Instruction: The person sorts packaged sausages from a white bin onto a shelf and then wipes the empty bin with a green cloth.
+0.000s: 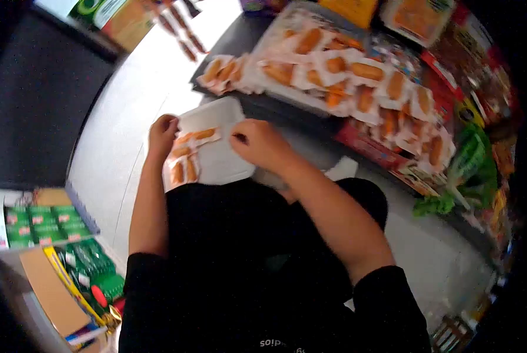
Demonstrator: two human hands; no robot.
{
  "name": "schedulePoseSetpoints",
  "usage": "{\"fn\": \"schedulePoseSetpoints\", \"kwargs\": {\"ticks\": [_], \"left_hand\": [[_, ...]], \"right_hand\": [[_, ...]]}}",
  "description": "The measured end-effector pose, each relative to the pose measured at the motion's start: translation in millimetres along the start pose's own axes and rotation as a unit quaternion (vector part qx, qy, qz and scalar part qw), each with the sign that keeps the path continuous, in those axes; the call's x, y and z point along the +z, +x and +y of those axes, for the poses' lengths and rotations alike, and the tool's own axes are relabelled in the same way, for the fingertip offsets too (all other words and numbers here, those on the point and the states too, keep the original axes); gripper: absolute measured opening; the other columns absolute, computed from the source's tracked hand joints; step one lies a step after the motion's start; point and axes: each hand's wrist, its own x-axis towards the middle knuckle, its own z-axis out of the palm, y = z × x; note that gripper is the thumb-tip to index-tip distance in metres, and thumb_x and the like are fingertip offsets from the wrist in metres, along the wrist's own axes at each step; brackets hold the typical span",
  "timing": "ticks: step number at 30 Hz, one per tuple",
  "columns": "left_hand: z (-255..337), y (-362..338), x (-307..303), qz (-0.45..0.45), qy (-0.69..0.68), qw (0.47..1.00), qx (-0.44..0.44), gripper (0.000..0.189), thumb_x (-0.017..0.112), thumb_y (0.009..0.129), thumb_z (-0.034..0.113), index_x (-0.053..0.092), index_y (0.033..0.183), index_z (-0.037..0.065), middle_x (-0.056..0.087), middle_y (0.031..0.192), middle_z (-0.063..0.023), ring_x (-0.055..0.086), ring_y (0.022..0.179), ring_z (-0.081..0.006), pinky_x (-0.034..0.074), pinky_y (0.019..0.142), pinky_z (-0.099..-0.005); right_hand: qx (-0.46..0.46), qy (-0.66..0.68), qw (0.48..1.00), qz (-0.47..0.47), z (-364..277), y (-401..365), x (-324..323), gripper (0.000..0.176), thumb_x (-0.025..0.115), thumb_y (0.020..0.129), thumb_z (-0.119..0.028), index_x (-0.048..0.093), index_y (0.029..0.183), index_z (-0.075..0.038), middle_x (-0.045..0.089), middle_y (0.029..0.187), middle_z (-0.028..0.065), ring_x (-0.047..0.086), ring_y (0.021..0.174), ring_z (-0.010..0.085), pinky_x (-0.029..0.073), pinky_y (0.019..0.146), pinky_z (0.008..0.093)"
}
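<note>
A white foam tray (225,162) lies in front of me, near my lap. On its left part sit several small orange-brown finger-shaped snacks (184,167) in clear and white wrappers. My left hand (162,134) is at the tray's upper left edge with its fingers curled together. Whether it pinches the rim or a small thing, I cannot make out. Over the tray's right edge my right hand (262,144) is closed, thumb and fingers pressed together. Anything inside it is hidden.
Right of the tray, a dark table holds a large tray (260,65) heaped with similar wrapped snacks (366,72). More wrapped snacks (222,73) lie at its left corner. Leafy greens (472,159) stand at the right. Cartons with green packs (93,265) are at lower left.
</note>
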Motion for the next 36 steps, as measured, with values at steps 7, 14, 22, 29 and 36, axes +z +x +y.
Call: {"fn": "schedulePoseSetpoints", "kwargs": {"ticks": [7,14,22,29,36], "left_hand": [[-85.6,13.8,-10.5,-0.120,0.233,0.964,-0.050,0.036,0.064,0.077,0.015,0.060,0.111,0.003,0.061,0.112,-0.0164,0.059,0.105,-0.0276,0.047,0.090,-0.0358],[-79.6,-2.8,-14.6,-0.186,0.290,0.922,-0.176,0.074,0.075,0.067,0.043,0.053,0.124,0.002,0.055,0.123,-0.0188,0.054,0.113,-0.0304,0.044,0.094,-0.0381],[-82.9,-1.2,-5.3,-0.188,0.352,0.899,-0.180,0.055,0.070,0.068,0.041,0.062,0.113,0.011,0.062,0.109,-0.0119,0.060,0.101,-0.0257,0.048,0.084,-0.0363],[-87.0,-0.8,-2.0,-0.171,0.431,0.873,-0.148,0.050,0.071,0.071,0.043,0.062,0.110,0.015,0.055,0.109,-0.0161,0.053,0.105,-0.0298,0.046,0.087,-0.0387],[-82.5,2.3,-0.1,-0.187,0.447,0.867,-0.114,0.045,0.073,0.070,0.039,0.063,0.105,0.012,0.059,0.104,-0.0139,0.056,0.101,-0.0271,0.047,0.085,-0.0375]], "right_hand": [[0.073,-0.025,0.992,-0.100,37.5,7.9,56.8,0.020,0.058,0.079,-0.018,0.064,0.092,-0.004,0.059,0.099,0.0173,0.059,0.092,0.0348,0.048,0.081,0.0421],[-0.023,-0.097,0.988,-0.116,45.3,41.3,108.6,0.039,0.060,0.077,-0.011,0.054,0.114,-0.002,0.052,0.115,0.0193,0.054,0.103,0.0349,0.045,0.090,0.0400],[0.003,-0.153,0.985,-0.085,74.5,72.0,174.4,0.054,0.062,0.071,-0.008,0.048,0.123,-0.001,0.051,0.119,0.0198,0.043,0.118,0.0356,0.037,0.101,0.0413],[0.019,-0.271,0.949,-0.158,68.1,78.8,188.5,0.046,0.065,0.073,-0.017,0.054,0.116,-0.006,0.056,0.110,0.0128,0.050,0.108,0.0316,0.043,0.092,0.0415],[0.032,-0.204,0.961,-0.185,79.2,77.7,188.9,0.027,0.064,0.075,-0.020,0.064,0.099,-0.008,0.058,0.102,0.0142,0.056,0.097,0.0319,0.046,0.086,0.0396]]}}
